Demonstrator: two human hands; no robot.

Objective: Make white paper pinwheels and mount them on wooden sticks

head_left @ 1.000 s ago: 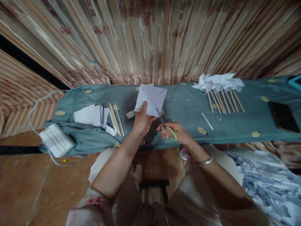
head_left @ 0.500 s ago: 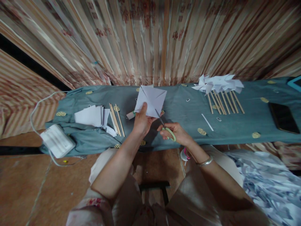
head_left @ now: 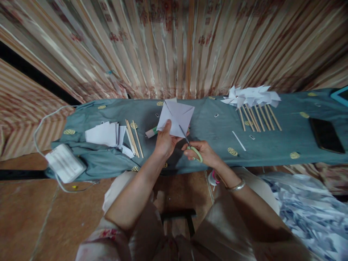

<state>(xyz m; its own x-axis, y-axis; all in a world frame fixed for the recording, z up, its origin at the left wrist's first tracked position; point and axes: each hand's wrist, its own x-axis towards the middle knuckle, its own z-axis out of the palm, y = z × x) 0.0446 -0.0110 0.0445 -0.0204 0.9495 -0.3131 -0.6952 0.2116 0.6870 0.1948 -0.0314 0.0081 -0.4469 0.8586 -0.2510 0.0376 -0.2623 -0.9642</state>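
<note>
My left hand (head_left: 165,140) grips a square white sheet of paper (head_left: 178,115), thumb on top and fingers beneath. Slits run inward from its upper corners. In my right hand (head_left: 202,153) is a pair of scissors (head_left: 195,152) with light green handles, its blades at the sheet's lower right edge, pointing toward the middle. Partly covered by the paper, a small green and pale box (head_left: 151,133) lies on the cloth. Left of it are several wooden sticks (head_left: 137,139) and a stack of white paper pieces (head_left: 102,134).
On the green cloth (head_left: 206,134), several white paper pinwheels (head_left: 252,97) on sticks lie at the right, near a dark phone (head_left: 326,135) and a paper strip (head_left: 239,141). A white power strip (head_left: 65,163) with a cable sits at the left edge. A pleated curtain (head_left: 174,47) hangs behind.
The paper has shifted slightly right and turned a little in my left hand, uncovering more of the small box. The scissors stay at nearly the same place on its edge.
</note>
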